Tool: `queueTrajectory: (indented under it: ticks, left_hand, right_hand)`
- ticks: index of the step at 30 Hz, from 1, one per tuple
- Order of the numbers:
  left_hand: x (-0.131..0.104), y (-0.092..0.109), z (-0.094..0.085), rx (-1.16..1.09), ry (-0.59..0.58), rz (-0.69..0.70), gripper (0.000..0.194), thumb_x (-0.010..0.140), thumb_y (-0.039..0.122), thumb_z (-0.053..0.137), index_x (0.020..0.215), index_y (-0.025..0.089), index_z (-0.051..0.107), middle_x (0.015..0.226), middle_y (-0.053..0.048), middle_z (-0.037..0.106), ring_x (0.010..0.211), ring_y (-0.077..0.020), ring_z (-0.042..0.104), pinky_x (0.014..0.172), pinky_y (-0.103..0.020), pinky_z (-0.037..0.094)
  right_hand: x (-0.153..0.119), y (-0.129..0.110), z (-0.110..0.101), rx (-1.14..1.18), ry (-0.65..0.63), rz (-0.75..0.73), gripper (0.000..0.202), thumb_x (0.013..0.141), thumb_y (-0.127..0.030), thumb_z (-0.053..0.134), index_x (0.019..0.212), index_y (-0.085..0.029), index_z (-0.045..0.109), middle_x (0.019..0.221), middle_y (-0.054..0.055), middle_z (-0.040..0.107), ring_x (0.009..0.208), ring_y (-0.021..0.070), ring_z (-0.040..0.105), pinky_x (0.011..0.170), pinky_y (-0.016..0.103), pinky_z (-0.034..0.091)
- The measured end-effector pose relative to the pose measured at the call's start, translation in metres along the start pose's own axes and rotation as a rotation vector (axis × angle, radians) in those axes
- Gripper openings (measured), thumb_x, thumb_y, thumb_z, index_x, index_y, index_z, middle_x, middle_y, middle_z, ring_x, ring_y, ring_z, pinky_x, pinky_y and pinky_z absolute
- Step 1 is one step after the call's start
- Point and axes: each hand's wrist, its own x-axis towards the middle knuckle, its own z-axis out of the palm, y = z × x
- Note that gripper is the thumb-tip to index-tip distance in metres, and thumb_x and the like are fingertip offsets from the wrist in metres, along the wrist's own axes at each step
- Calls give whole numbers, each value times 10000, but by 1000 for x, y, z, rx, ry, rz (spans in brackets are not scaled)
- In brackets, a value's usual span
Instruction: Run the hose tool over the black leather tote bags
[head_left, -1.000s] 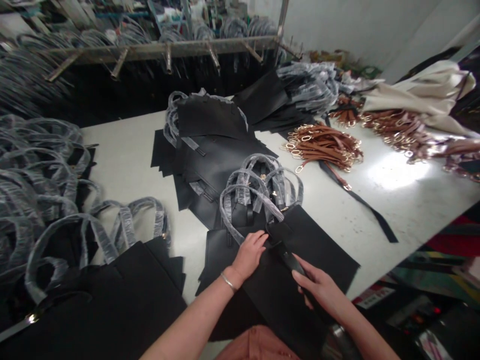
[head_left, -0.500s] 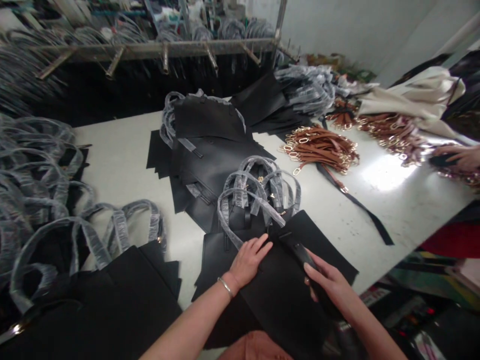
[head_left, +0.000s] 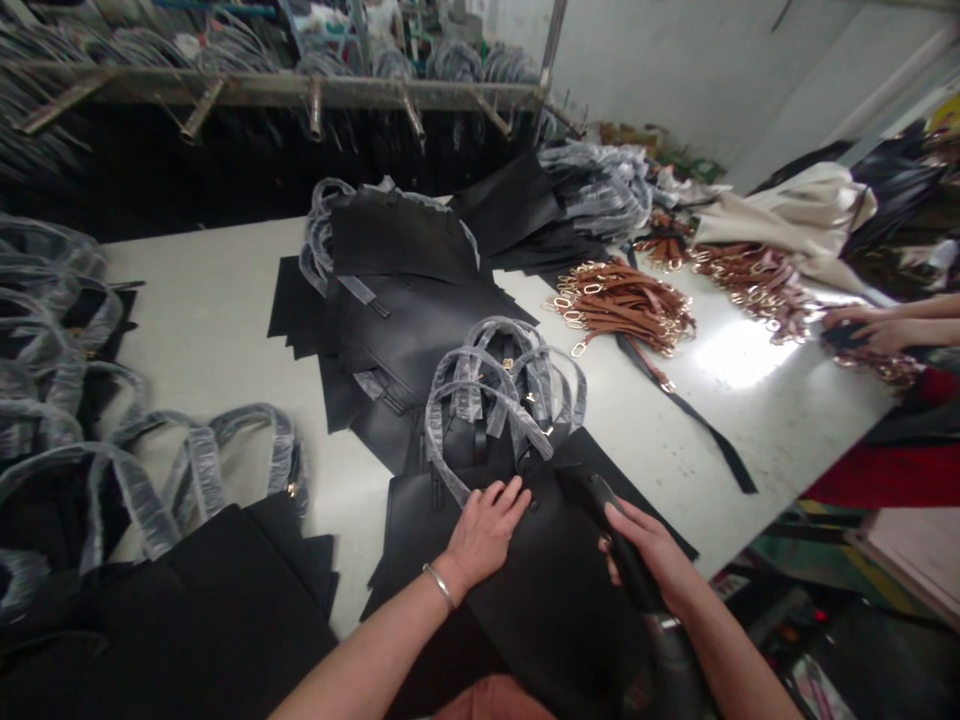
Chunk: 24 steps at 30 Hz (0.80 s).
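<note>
My left hand (head_left: 489,532) lies on a black leather bag (head_left: 555,590), fingers stretched out near its top edge, a bangle on the wrist. My right hand (head_left: 649,550) is closed around a long black handheld tool (head_left: 628,560); its kind is not clear. The tool's front end is over the upper right part of the bag. Beyond my left hand stand bag handles (head_left: 450,400) wrapped in clear plastic, with small gold-coloured fittings among them. More black bag pieces lie under the top one.
Black bags (head_left: 420,310) are stacked farther back, and more with wrapped handles (head_left: 202,470) at left. Brown straps with gold clips (head_left: 622,305) and a dark strap (head_left: 709,430) lie at right. Another person's hands (head_left: 892,325) work at the right edge. A metal rack (head_left: 315,95) stands behind.
The view has turned slightly right, so things appear farther left and more of the other person's arms shows. My left hand stays on the bag; the tool's front end has shifted slightly over it.
</note>
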Motion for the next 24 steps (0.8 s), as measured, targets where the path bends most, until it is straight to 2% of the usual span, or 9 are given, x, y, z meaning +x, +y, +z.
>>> queueTrajectory:
  ticks: [6,10,13,15,19,21,24]
  left_hand:
    - [0,0,4,-26,28,-9,644,821,27,418,1415,275,399,1495,-34,365,1243,-278,383,958,-464,398]
    - [1,-2,4,-59,25,-13,653,813,25,432,1416,275,398,1490,-51,364,1247,-284,383,961,-473,405]
    - [1,-5,2,-112,18,-23,657,817,25,456,1414,292,398,1487,-47,361,1254,-267,384,970,-439,421]
    - [1,-8,2,-152,29,-21,629,831,33,474,1398,301,420,1475,-45,371,1255,-250,391,981,-417,428]
    - [3,-14,3,-246,111,-40,451,902,123,494,1314,303,523,1408,-48,437,1202,-219,447,974,-381,457]
    - [5,-18,3,-312,140,-61,366,918,180,517,1256,308,578,1370,-45,466,1133,-196,502,935,-354,489]
    - [9,-25,3,-401,147,-64,307,899,221,579,1191,302,628,1340,-42,492,1069,-170,546,912,-335,507]
  right_hand:
    - [-8,5,2,-141,28,-32,714,820,-475,634,1427,-186,394,529,-38,596,348,124,531,348,224,435]
    - [-4,3,11,-256,86,-163,723,794,-505,643,1419,-211,429,571,-58,578,373,109,528,377,224,433]
    - [-10,3,15,-319,128,-250,730,794,-511,644,1432,-238,415,632,-61,583,427,95,536,429,217,435]
    - [-23,9,12,-370,79,-242,730,809,-512,626,1442,-223,402,645,-56,576,439,96,532,435,223,428]
    - [-51,34,7,-384,-144,-60,693,835,-487,603,1440,-211,409,635,-60,537,411,80,484,402,209,394]
    - [-58,46,12,-403,-223,-15,660,840,-468,601,1428,-219,432,626,-61,527,407,73,467,395,199,386]
    - [-56,54,27,-466,-259,-7,650,832,-447,607,1421,-220,449,613,-62,522,392,68,453,383,189,379]
